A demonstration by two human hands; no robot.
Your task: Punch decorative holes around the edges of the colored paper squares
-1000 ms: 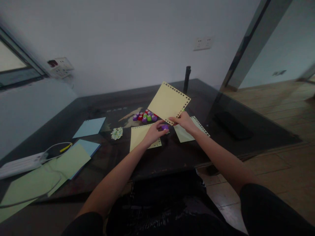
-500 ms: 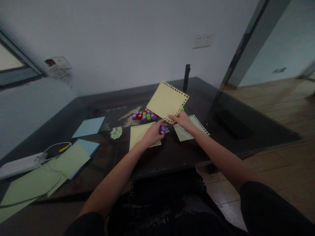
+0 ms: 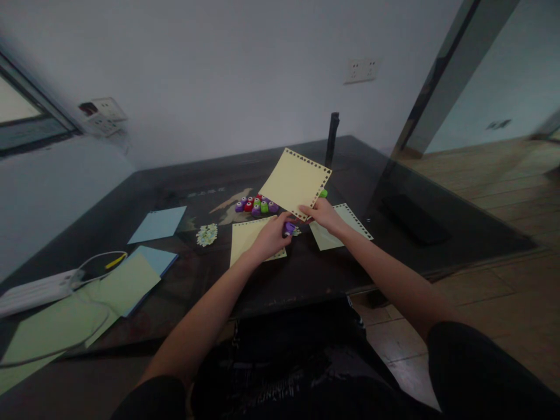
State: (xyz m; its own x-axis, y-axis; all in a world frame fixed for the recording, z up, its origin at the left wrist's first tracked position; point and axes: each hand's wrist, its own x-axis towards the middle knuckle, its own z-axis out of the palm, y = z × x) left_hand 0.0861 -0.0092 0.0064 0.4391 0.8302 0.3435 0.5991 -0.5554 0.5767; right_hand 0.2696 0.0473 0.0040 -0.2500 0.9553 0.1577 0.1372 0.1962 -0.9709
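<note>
My right hand pinches the near edge of a yellow paper sheet, raised and tilted above the table, with small shapes punched along two of its visible edges. In my left hand is a purple craft punch, right by the sheet's lower corner; whether the paper sits in its slot I cannot tell. Beneath my left hand lies another punched yellow sheet. A pale punched sheet lies under my right wrist. Behind the raised sheet stand several red, purple and green punches, partly hidden.
A pile of small paper cutouts lies left of the hands. Farther left are a blue sheet, green paper and a white power strip with its cable. A black object lies at right; a dark post stands behind.
The raised yellow sheet has shifted slightly left and down at its far corners. Both hands keep nearly the same place and the same hold.
</note>
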